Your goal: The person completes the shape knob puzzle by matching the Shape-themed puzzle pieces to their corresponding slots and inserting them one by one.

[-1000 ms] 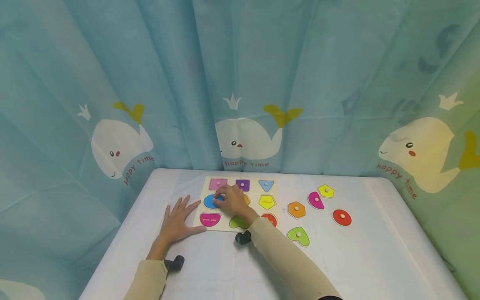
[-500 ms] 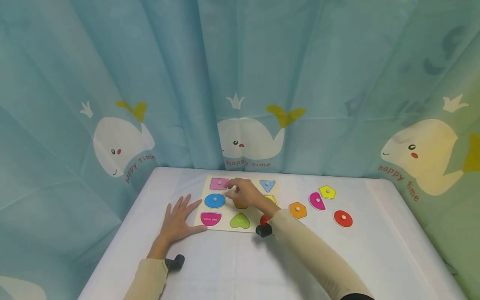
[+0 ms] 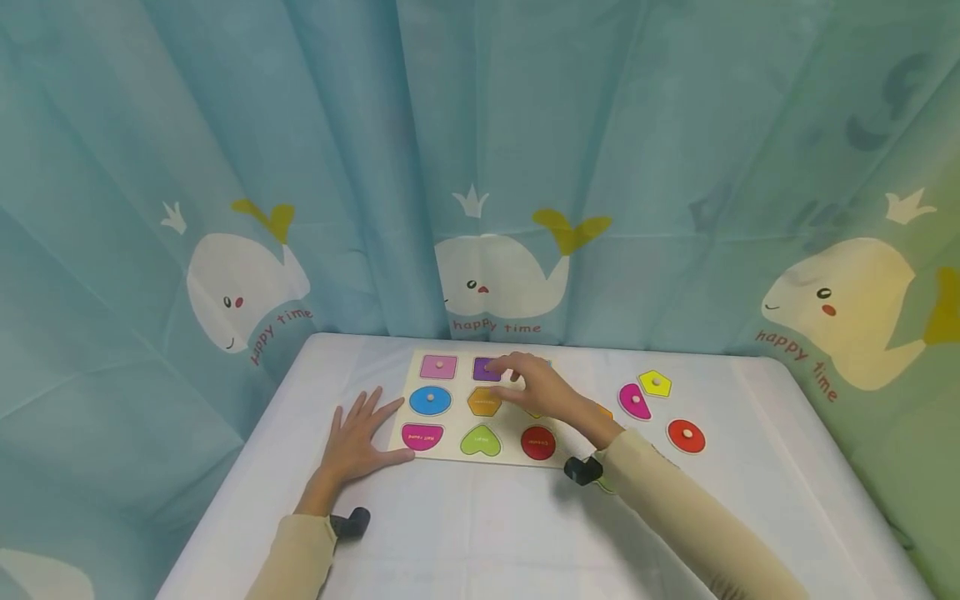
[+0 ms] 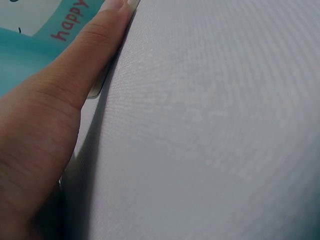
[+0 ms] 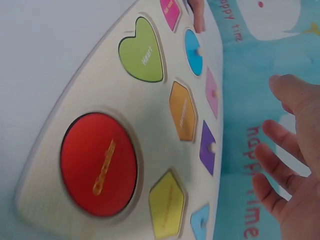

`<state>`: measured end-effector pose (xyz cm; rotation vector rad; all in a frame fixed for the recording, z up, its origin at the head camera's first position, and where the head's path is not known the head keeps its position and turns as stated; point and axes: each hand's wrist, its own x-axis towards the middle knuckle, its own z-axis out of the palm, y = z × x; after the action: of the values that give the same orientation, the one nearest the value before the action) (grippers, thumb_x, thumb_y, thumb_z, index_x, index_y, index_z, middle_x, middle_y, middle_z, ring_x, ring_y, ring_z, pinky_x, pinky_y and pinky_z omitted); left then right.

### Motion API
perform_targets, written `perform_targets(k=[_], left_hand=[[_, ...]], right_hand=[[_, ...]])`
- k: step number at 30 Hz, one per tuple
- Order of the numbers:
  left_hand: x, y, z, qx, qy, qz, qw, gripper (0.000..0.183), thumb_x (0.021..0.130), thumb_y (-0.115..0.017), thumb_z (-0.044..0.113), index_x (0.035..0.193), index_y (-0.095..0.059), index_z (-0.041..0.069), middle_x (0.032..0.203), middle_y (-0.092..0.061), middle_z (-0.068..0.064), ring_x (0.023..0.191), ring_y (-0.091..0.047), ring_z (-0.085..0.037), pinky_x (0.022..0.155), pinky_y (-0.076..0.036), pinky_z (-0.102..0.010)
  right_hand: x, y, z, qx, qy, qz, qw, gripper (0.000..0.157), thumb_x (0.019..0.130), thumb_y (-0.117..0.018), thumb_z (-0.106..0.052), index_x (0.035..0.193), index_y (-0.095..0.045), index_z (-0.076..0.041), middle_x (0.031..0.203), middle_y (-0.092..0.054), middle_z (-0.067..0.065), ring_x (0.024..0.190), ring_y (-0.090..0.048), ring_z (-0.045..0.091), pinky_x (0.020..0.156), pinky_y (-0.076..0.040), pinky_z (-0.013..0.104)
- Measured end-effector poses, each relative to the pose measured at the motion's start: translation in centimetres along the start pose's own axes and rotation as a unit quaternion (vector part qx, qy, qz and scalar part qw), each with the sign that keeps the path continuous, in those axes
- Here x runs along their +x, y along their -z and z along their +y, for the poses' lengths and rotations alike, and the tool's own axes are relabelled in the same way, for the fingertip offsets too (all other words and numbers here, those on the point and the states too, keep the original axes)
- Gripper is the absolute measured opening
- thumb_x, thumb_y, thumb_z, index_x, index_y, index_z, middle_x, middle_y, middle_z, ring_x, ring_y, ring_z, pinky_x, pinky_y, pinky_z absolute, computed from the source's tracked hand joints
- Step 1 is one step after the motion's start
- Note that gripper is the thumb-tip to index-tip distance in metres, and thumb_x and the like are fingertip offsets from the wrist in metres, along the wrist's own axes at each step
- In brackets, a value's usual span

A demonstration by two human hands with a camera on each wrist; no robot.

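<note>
A pale wooden shape-puzzle board (image 3: 508,423) lies on the white table. Knobbed pieces sit in its far-left part: a blue oval (image 3: 431,402), a pink rectangle (image 3: 438,367) and a purple square (image 3: 482,369). A light blue triangle (image 5: 199,222) shows in the right wrist view. The heart, hexagon, circle, pentagon and half-round recesses hold no pieces. My left hand (image 3: 354,450) rests spread on the table, its thumb and index finger touching the board's left edge. Above the board's right half hovers my right hand (image 3: 547,387), fingers loosely bent, holding nothing.
Loose pieces lie right of the board: a yellow pentagon (image 3: 656,384), a magenta half-round (image 3: 634,402) and a red circle (image 3: 686,437). My right arm mostly covers an orange hexagon and a green heart. A whale-print curtain (image 3: 352,167) hangs behind the table.
My right hand has left the blue oval and moved right across the board, uncovering the oval, the heart recess and the red circle recess. My left hand has stayed in place.
</note>
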<state>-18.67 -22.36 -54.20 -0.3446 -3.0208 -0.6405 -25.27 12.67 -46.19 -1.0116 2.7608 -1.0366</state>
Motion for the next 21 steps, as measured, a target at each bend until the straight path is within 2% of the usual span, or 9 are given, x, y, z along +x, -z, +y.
perform_targets(k=[8, 13, 17, 21], left_hand=[[0.2, 0.1, 0.0, -0.001, -0.003, 0.0, 1.0, 0.098, 0.072, -0.081, 0.062, 0.154, -0.049, 0.019, 0.166, -0.028, -0.02, 0.153, -0.017, -0.048, 0.117, -0.004, -0.076], [0.3, 0.0, -0.1, -0.001, -0.001, -0.008, 1.0, 0.098, 0.073, -0.08, 0.063, 0.155, -0.048, 0.02, 0.166, -0.028, -0.02, 0.154, -0.016, -0.047, 0.117, -0.003, -0.076], [0.3, 0.0, -0.2, -0.005, 0.001, -0.006, 1.0, 0.098, 0.073, -0.081, 0.062, 0.155, -0.047, 0.02, 0.167, -0.027, -0.019, 0.154, -0.015, -0.047, 0.117, -0.003, -0.076], [0.3, -0.1, -0.2, -0.007, 0.002, -0.004, 1.0, 0.097, 0.074, -0.081, 0.062, 0.155, -0.048, 0.02, 0.166, -0.028, -0.02, 0.154, -0.015, -0.047, 0.116, -0.003, -0.076]], right_hand=[[-3.7, 1.4, 2.2, 0.014, -0.01, 0.054, 0.998, 0.039, 0.092, -0.079, -0.018, 0.129, -0.069, -0.01, 0.119, -0.071, 0.014, 0.096, -0.065, 0.026, 0.081, -0.056, 0.043], [-5.9, 2.3, 3.5, 0.021, -0.04, 0.087, 0.995, 0.038, 0.091, -0.08, -0.016, 0.127, -0.07, -0.011, 0.122, -0.071, 0.012, 0.096, -0.065, 0.027, 0.079, -0.056, 0.041], [-7.4, 2.8, 4.6, 0.017, -0.076, 0.103, 0.992, 0.039, 0.091, -0.08, -0.016, 0.128, -0.069, -0.009, 0.119, -0.071, 0.01, 0.098, -0.065, 0.026, 0.079, -0.056, 0.039], [-8.9, 3.0, 5.5, 0.021, -0.131, 0.107, 0.985, 0.042, 0.091, -0.08, -0.018, 0.13, -0.069, -0.009, 0.12, -0.071, 0.01, 0.101, -0.063, 0.027, 0.082, -0.057, 0.038]])
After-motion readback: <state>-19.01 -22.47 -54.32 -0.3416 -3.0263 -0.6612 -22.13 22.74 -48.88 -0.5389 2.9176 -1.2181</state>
